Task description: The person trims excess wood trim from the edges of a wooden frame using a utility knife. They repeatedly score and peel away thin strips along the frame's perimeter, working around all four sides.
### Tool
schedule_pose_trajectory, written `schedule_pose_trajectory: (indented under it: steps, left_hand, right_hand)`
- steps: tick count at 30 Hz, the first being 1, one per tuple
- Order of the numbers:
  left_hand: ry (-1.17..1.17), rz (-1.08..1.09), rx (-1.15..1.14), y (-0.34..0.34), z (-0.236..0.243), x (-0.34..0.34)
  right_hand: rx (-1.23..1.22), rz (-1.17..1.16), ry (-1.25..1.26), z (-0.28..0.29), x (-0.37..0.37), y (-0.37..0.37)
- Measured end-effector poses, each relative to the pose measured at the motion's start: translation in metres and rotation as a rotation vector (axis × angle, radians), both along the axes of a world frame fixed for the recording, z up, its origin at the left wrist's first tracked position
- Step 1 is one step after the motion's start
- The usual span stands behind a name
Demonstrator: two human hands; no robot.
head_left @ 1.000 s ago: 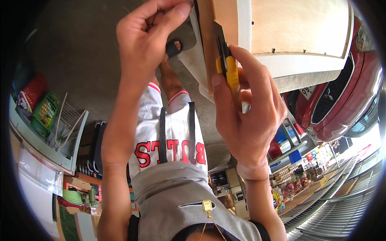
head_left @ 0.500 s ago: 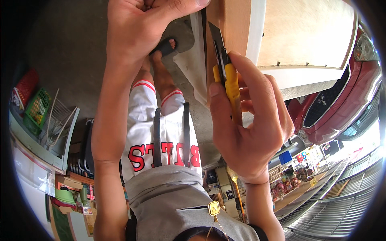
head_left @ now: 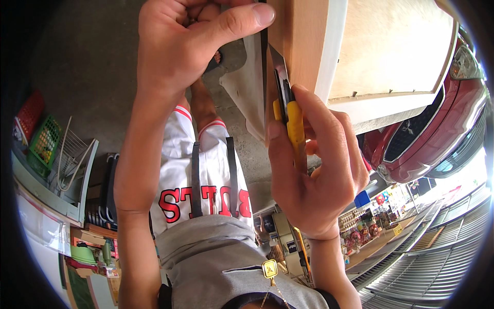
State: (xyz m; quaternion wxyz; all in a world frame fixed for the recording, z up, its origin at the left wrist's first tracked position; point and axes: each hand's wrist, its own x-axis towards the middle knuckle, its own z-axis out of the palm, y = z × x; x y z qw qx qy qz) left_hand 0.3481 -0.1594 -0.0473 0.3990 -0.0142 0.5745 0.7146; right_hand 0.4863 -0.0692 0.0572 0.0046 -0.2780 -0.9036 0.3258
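Well off to the left of both grips, a red basket (head_left: 28,116) stands next to a green basket (head_left: 45,139), with a white wire rack (head_left: 66,159) just right of that. Below the left-hand grip are the person's white shorts (head_left: 175,154) with red trim. The left hand (head_left: 180,54) itself has its fingers curled and its thumb laid toward the left edge of a brown wooden board (head_left: 293,31); whether it pinches anything there I cannot tell. Nearer the body than either grip hangs a gold pendant (head_left: 269,268). Next comes a yellow cutter (head_left: 296,123), held firmly in the right hand (head_left: 324,170) between thumb and fingers, its bare blade rising ahead of that grip and tilting left, toward the left hand's thumb but apart from it. The blade lies across the view of the board; contact between them is unclear. Beyond the right-hand grip, up and right, is a pale panel (head_left: 396,46) with a white border, then a red car (head_left: 442,134); lower right of it run metal slats (head_left: 445,252).
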Motion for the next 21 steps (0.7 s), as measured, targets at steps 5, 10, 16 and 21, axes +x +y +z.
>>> schedule_pose_trajectory:
  steps: [5, 10, 16, 21]
  left_hand:
    - [0.003, -0.029, -0.027, -0.0002, 0.0012, -0.0001]
    - [0.006, -0.004, 0.014, 0.0019, -0.0011, 0.0009]
    - [0.026, -0.020, 0.034, 0.0026, -0.0005, 0.0007]
    - [0.048, -0.059, -0.007, 0.0038, 0.0020, -0.0010]
  right_hand:
    - [0.013, 0.014, -0.009, 0.0003, -0.0006, 0.0003]
    - [-0.026, 0.018, -0.024, 0.0021, 0.0006, -0.0004]
    - [-0.083, 0.001, -0.040, 0.0048, 0.0027, -0.0024]
    - [-0.085, -0.005, -0.052, 0.0057, 0.0034, -0.0028]
